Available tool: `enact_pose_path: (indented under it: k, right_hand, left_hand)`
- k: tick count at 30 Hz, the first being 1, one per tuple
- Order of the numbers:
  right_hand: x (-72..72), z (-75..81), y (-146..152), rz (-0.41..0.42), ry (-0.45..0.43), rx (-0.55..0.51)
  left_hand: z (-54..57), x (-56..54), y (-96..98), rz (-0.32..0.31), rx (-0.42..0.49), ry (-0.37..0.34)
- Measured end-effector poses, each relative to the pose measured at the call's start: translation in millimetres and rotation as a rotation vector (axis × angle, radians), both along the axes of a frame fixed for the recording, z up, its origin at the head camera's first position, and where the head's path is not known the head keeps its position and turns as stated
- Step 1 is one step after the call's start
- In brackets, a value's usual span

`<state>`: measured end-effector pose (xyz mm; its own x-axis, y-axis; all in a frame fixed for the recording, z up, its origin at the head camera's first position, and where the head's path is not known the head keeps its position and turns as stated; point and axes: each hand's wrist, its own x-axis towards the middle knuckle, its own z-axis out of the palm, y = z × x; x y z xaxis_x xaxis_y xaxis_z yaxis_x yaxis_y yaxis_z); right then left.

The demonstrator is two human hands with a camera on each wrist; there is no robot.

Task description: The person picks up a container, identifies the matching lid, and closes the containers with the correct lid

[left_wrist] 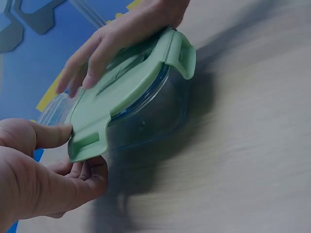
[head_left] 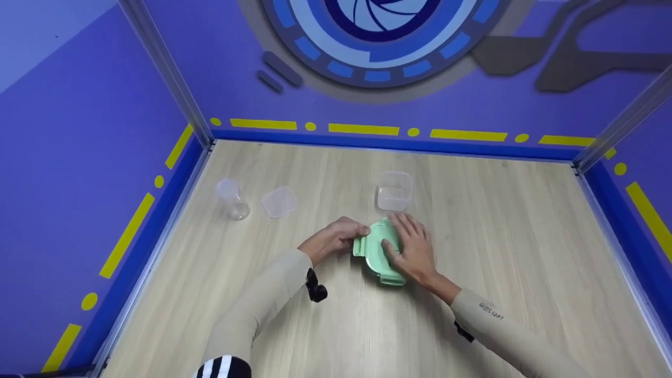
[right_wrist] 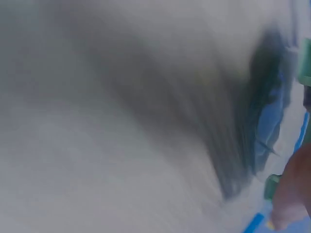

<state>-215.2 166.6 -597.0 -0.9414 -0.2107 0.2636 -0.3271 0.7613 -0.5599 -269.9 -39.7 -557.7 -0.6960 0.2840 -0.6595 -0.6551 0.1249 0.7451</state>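
A glass food container with a light green snap lid (head_left: 379,247) stands on the wooden table in front of me, its lid seated on top. My left hand (head_left: 338,236) is at its left side. In the left wrist view, the thumb lies on the lid's edge and curled fingers reach under a locking flap (left_wrist: 90,145), pinching it. Another flap (left_wrist: 185,60) slants outward. My right hand (head_left: 413,249) rests on the lid's right part, thumb and fingers spread. The right wrist view is blurred and shows only some of the fingers (right_wrist: 294,189) beside the container.
A clear square plastic tub (head_left: 395,191) stands just beyond the container. To the left lie a flat translucent square lid (head_left: 280,201) and a small clear jar or bottle (head_left: 232,199). Blue-purple panels (head_left: 367,105) wall the table at the back and sides.
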Motion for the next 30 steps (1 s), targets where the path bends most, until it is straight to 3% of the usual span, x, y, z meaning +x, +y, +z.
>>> enact_pose_path:
  k: [3, 6, 10, 14, 18, 21, 23, 25, 28, 30]
  right_hand:
    - [5.3, -2.2, -2, 0.108, 0.101, 0.124]
    - [7.6, -2.7, -3, 0.15, 0.102, 0.172]
    - [6.0, -2.9, -1, 0.179, 0.106, 0.134]
    - [1.9, -3.6, 6, 0.264, 0.148, 0.075]
    - [0.8, -4.2, 13, 0.338, 0.172, 0.11]
    - [2.3, -4.9, 14, 0.335, 0.177, 0.139]
    - [3.2, -3.9, 15, 0.313, 0.162, 0.15]
    - [4.2, -2.7, 17, 0.28, 0.139, 0.162]
    - [5.4, -1.2, 18, 0.238, 0.096, 0.185]
    - [7.1, -1.7, 17, 0.223, 0.078, 0.19]
  left_hand:
    - [0.4, 2.8, -1.7, -0.024, 0.014, 0.033]
    - [0.2, 6.4, -6.7, -0.029, 0.026, 0.037]
    - [-0.2, 9.6, -10.0, -0.041, 0.018, 0.045]
    - [-0.7, 11.7, -9.9, -0.03, -0.02, 0.063]
    - [-4.2, 14.2, -9.6, -0.004, -0.012, 0.059]
    - [-5.5, 17.1, -10.1, 0.007, -0.046, 0.093]
    - [-2.5, 20.6, -9.3, 0.008, -0.168, 0.18]
    - [2.7, 25.2, -6.7, -0.021, -0.362, 0.33]
    - [13.2, 34.7, 0.4, -0.105, -0.701, 0.572]
    - [19.4, 42.0, 6.0, -0.188, -0.837, 0.689]
